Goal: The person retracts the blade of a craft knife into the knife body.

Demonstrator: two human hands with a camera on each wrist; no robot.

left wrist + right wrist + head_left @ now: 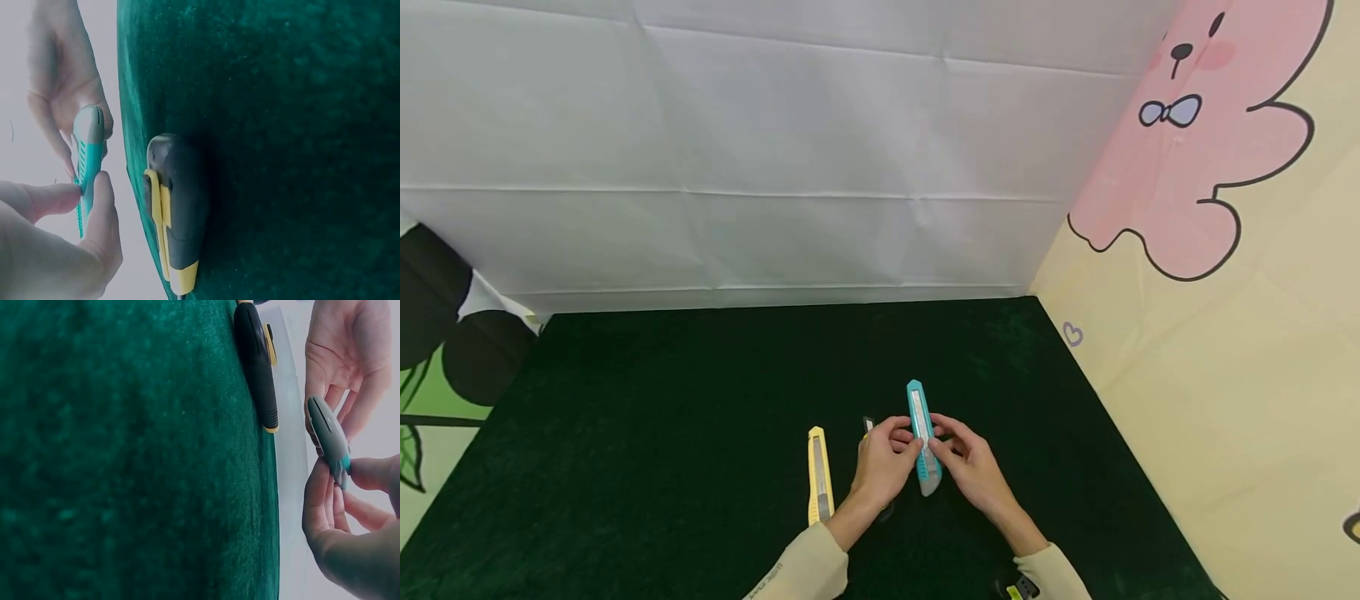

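Observation:
A teal utility knife (925,429) with a grey end is held up between both hands, its long body pointing away from the person. My left hand (882,465) pinches its left side between thumb and fingers. From the right side, my right hand (973,468) grips it the same way, thumb on top. In the left wrist view the knife (92,150) appears edge-on, its grey end toward the camera. A black and yellow utility knife (184,200) lies on the dark green cloth under the left hand, which mostly hides it in the head view.
A yellow utility knife (821,477) lies on the green cloth (662,433) left of the left hand, its near end beside the sleeve. Behind the table hangs a white sheet (790,150). A cream wall cover (1240,400) with a pink bear print stands along the right edge.

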